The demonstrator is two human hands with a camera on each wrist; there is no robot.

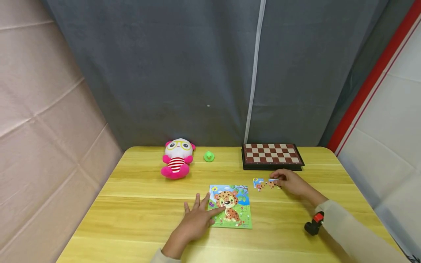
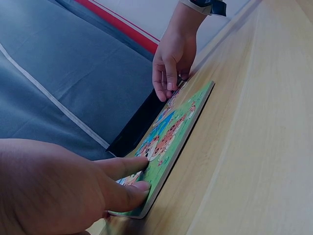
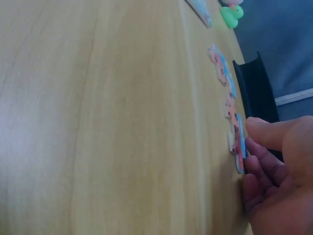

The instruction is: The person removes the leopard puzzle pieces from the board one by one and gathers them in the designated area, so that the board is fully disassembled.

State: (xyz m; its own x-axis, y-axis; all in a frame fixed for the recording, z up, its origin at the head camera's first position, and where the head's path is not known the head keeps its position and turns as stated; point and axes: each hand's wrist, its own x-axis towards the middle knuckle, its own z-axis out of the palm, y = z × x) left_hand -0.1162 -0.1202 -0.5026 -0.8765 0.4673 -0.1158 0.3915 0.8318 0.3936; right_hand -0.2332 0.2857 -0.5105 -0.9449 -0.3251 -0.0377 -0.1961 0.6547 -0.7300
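Note:
A square jigsaw puzzle point(image 1: 243, 218) with a cartoon leopard lies on the wooden table. My left hand point(image 1: 195, 221) rests with spread fingers on its left side, and the index finger reaches over the leopard. To the puzzle's right lie loose puzzle pieces, with one blue-and-orange piece point(image 1: 258, 182) apart from my hands. My right hand point(image 1: 292, 182) holds another puzzle piece point(image 1: 271, 184) by its edge between thumb and curled fingers, low at the tabletop. In the right wrist view this puzzle piece point(image 3: 238, 134) is partly hidden by the fingers.
A brown-and-white checkered board point(image 1: 271, 153) on a dark case stands at the back right, just behind the loose pieces. A pink-and-white plush panda point(image 1: 177, 160) and a small green duck point(image 1: 208, 156) are at the back left. A grey curtain point(image 1: 164, 73) hangs behind the table.

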